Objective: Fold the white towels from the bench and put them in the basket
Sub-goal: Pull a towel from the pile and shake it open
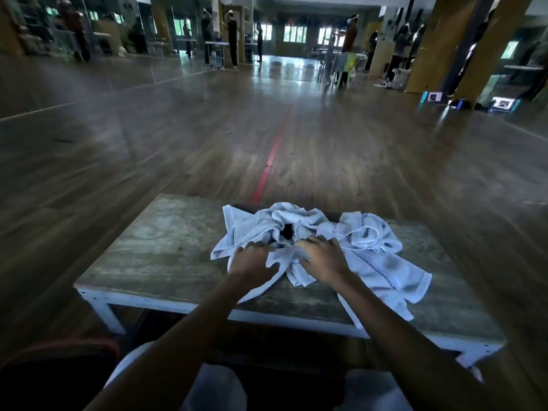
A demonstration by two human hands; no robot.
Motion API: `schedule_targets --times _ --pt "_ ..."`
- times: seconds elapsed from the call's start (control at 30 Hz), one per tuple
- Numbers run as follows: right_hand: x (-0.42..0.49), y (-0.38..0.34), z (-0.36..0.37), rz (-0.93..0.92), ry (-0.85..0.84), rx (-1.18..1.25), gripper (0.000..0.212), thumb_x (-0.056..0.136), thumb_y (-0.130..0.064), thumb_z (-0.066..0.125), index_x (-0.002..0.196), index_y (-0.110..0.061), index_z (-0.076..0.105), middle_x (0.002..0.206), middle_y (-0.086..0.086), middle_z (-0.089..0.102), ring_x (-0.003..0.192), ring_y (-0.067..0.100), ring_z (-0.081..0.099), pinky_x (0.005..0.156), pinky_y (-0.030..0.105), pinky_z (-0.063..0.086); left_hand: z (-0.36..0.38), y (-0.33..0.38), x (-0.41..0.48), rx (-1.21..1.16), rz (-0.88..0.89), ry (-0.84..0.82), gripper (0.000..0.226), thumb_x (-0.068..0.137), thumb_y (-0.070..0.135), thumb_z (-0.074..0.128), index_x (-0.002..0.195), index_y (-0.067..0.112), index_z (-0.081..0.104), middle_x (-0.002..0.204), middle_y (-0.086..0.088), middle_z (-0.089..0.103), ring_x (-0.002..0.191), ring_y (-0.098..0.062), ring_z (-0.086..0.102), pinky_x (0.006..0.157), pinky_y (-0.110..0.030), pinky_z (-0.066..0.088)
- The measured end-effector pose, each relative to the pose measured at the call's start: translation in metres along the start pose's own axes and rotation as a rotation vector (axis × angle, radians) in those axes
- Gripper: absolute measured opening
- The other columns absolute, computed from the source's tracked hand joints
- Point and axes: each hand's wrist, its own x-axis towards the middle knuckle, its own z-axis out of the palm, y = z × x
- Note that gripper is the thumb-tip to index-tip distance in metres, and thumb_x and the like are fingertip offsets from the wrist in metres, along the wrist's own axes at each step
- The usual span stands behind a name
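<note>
1. Left hand (252, 262): we see its fingers (250, 247) bent and set fairly close together. They curl down onto the crumpled white cloth towels (296, 223). The thumb closes on a raised fold of cloth that stands between the two hands.
2. Right hand (324, 261): its fingers (323, 243) are likewise bent, with the tips pressed into the heap. The thumb grips the same fold from the opposite side.
3. Towels: the heap lies under and just beyond both sets of fingertips. A dark hollow opens in it just past the tips, between the hands. One towel, with a dark-stitched hem, spreads outward from the left fingers. Another spreads outward from the right fingers and drapes over the bench's near edge, on the wrist side.
4. Weathered grey-brown wooden bench with a white metal frame (142, 250): it bears the towels. Its bare top extends to the outer side of the left fingers.
5. Brown wooden plank floor (178, 143): it lies well beyond the fingertips, and a thin red line (274, 152) runs away in the direction they point.
6. Dark rounded object with a reddish rim (59, 351): it sits low, well behind the left fingers, outside the left forearm. We cannot tell what it is.
</note>
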Motion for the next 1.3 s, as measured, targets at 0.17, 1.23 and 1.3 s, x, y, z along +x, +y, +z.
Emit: schedule_targets --times 0.17,1.23,1.3 --pt "0.034 0.019 0.023 0.002 -0.102 -0.144 0.041 0.090 -0.032 0.053 0.131 -0.028 0.050 0.135 0.002 0.046 0.127 0.026 0.037 0.098 0.041 0.031 0.028 0.002 0.034 0.091 -0.041 -0.038 0.032 0.087 0.044 0.052 0.112 0.029 0.062 0.126 0.001 0.050 0.114 -0.026 0.048 0.091 -0.038 0.039" --pt "0.012 -0.030 -0.379 -0.085 0.207 0.156 0.009 0.095 -0.016 0.052 0.097 -0.015 0.060 0.097 0.004 0.062 0.085 0.016 0.059 0.060 0.018 0.041 -0.388 0.053 0.016 0.182 0.367 0.484 0.018 0.095 0.034 0.048 0.103 0.022 0.059 0.086 0.009 0.057 0.089 -0.013 0.049 0.087 -0.033 0.027" --pt "0.008 -0.030 -0.394 -0.101 0.255 0.142 0.010 0.094 -0.015 0.053 0.095 -0.015 0.063 0.094 0.001 0.062 0.090 0.019 0.060 0.065 0.020 0.042 -0.385 0.046 0.008 0.327 0.353 0.364 0.023 0.096 0.034 0.048 0.108 0.019 0.059 0.085 0.008 0.054 0.088 -0.010 0.041 0.093 -0.035 0.026"
